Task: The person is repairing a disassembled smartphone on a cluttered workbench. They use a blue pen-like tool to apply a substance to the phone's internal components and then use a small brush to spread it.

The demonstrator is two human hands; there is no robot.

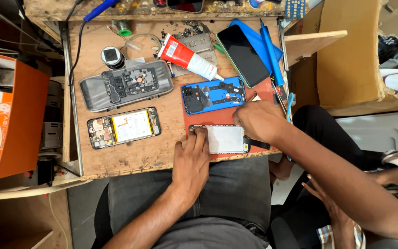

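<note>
From the head camera, looking straight down, the right hand (pixel 260 121) covers the right end of an opened phone (pixel 220 139) lying at the near edge of the wooden bench (pixel 162 152). The fingers curl downward, so what they pinch, if anything, is hidden; whether the hand is closed on a tool or part cannot be told. The left hand (pixel 190 159) rests flat at the phone's left end, fingers together and pressing its corner, holding the phone steady rather than grasping it. The phone shows a pale, smooth rectangular face inside a thin dark frame, and it sits on a red mat (pixel 259 99) (mostly covered by other things).

Just behind it lies a blue phone back (pixel 213 95) with black parts fixed to it. To the left, a second open phone (pixel 123 127) shows its circuit boards and a white battery. Behind that, a clear oval-cornered tray (pixel 126 85) holds a dark phone frame with small parts. A red and white tube (pixel 189 58) lies slanted above the blue back, its nozzle pointing right. A black glossy phone screen (pixel 242 55) rests on a blue sheet, with a blue-handled tool (pixel 271 53) beside it. A small round tin (pixel 111 56) stands near the tray.

At the left edge an orange cardboard box (pixel 19 120) is cut off, its contents hard to make out. At the lower right, another person's hand (pixel 323 198) and checked sleeve show only in part.
</note>
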